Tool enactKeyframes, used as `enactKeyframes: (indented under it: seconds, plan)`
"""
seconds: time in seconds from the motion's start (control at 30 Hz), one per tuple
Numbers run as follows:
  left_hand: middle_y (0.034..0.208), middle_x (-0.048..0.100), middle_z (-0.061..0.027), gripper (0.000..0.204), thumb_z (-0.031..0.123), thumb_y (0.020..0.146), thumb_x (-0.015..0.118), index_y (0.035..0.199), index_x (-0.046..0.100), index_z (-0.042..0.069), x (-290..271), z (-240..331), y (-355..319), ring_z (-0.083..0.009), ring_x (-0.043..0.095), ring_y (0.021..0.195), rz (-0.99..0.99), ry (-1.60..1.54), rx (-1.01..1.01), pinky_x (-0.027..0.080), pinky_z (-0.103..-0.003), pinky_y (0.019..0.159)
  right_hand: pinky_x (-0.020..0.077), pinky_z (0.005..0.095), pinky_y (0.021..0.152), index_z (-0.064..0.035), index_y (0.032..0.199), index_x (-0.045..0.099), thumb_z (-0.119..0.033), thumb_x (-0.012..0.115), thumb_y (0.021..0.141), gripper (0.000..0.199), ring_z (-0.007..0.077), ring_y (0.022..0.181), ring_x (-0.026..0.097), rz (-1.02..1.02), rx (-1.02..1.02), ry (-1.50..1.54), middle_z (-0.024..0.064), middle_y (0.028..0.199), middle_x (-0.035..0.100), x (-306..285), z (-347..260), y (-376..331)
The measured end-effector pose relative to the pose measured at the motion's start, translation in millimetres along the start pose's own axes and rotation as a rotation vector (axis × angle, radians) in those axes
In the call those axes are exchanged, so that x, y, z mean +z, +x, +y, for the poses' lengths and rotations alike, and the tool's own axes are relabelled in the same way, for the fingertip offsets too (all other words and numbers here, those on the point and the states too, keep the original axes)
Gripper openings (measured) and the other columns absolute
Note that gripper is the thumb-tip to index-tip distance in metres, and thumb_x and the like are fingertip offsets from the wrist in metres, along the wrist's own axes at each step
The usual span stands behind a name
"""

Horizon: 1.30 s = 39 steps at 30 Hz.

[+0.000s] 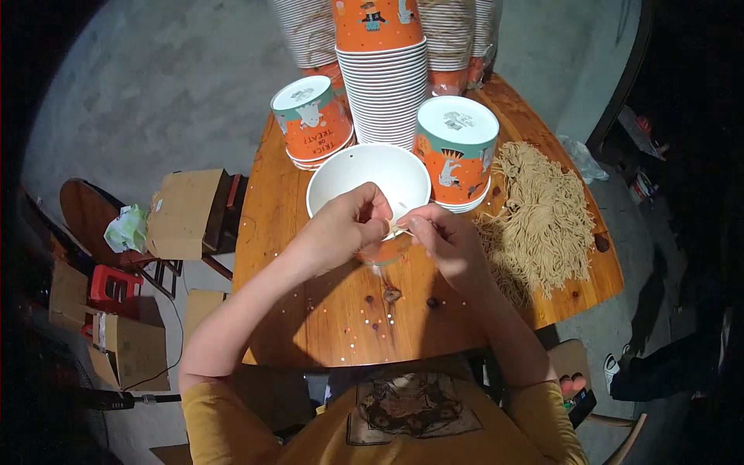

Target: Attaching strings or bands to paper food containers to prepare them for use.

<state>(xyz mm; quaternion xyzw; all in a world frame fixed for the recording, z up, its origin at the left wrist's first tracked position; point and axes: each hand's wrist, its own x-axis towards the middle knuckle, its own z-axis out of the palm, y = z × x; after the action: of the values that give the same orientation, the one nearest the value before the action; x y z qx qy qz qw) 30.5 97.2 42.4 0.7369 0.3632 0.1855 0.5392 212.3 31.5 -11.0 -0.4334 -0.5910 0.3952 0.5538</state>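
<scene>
A white-lined orange paper bucket [372, 174] stands upright on the table, its mouth facing me. A small dark hole shows in its far inner wall. Over its near rim, my left hand [345, 225] and my right hand [446, 244] meet with fingertips pinched close together. Between them is a thin pale strand that looks like the end of a beige cord [398, 228]; the fingers hide most of it. To the right of my right hand lies a large heap of beige cords [546, 221].
Behind the bucket rises a tall stack of nested buckets [384, 93]. Upside-down buckets flank it, a left one [314, 124] and a right one [457, 155]. Small paper dots litter the wooden table [310, 333]. Cardboard boxes [186, 213] and a red stool [115, 288] stand to the left.
</scene>
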Motion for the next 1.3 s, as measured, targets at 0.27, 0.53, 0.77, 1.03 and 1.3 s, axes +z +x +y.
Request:
enactKeyframes:
  seconds: [0.27, 0.53, 0.77, 1.03, 1.3]
  plan:
    - [0.079, 0.05, 0.0022, 0.007, 0.006, 0.087, 0.057, 0.089, 0.05, 0.004, 10.2, 0.2, -4.6, -0.0061, 0.046, 0.073, 0.195, 0.186, 0.086, 0.041, -0.022, 0.069, 0.0476, 0.0288, 0.065, -0.0012, 0.095, 0.063, -0.006, 0.059, 0.085, 0.012, 0.018, 0.073, 0.062, 0.069, -0.145, -0.163, 0.0107, 0.08, 0.063, 2.4, 7.6, -6.3]
    - [0.075, 0.058, -0.0068, 0.009, 0.006, 0.089, 0.056, 0.091, 0.051, -0.001, 14.0, -4.2, -3.0, -0.0122, 0.057, 0.066, 0.246, 0.15, 0.175, 0.047, -0.029, 0.061, 0.0456, 0.0318, 0.058, -0.007, 0.092, 0.061, -0.013, 0.067, 0.081, 0.014, 0.0223, 0.066, 0.059, 0.164, -0.267, -0.393, 0.0089, 0.077, 0.057, 17.9, -0.8, -2.3]
    - [0.079, 0.061, -0.0084, 0.01, 0.005, 0.089, 0.056, 0.093, 0.051, -0.001, 13.2, -9.3, -3.4, -0.0142, 0.06, 0.07, 0.273, 0.25, 0.229, 0.048, -0.03, 0.062, 0.0459, 0.0356, 0.057, -0.0095, 0.087, 0.058, -0.014, 0.07, 0.079, 0.015, 0.0261, 0.068, 0.059, 0.272, -0.314, -0.621, 0.008, 0.079, 0.055, 26.8, 0.7, -0.5]
    - [0.077, 0.06, -0.0074, 0.008, 0.005, 0.09, 0.055, 0.092, 0.05, -0.001, 14.9, -5.4, -4.8, -0.0114, 0.06, 0.065, 0.28, 0.244, 0.214, 0.049, -0.028, 0.057, 0.0468, 0.0364, 0.055, -0.0092, 0.084, 0.054, -0.007, 0.068, 0.075, 0.017, 0.027, 0.067, 0.06, 0.337, -0.388, -0.632, 0.0083, 0.08, 0.056, 29.1, 5.0, -0.6]
    - [0.076, 0.058, -0.0046, 0.006, 0.005, 0.089, 0.054, 0.091, 0.05, 0.001, 14.5, -6.5, -4.3, -0.0092, 0.059, 0.061, 0.289, 0.189, 0.205, 0.048, -0.025, 0.054, 0.0444, 0.0288, 0.052, -0.0053, 0.086, 0.054, -0.004, 0.067, 0.077, 0.016, 0.0161, 0.059, 0.056, 0.358, -0.386, -0.629, 0.007, 0.074, 0.056, 30.1, 4.4, -3.7]
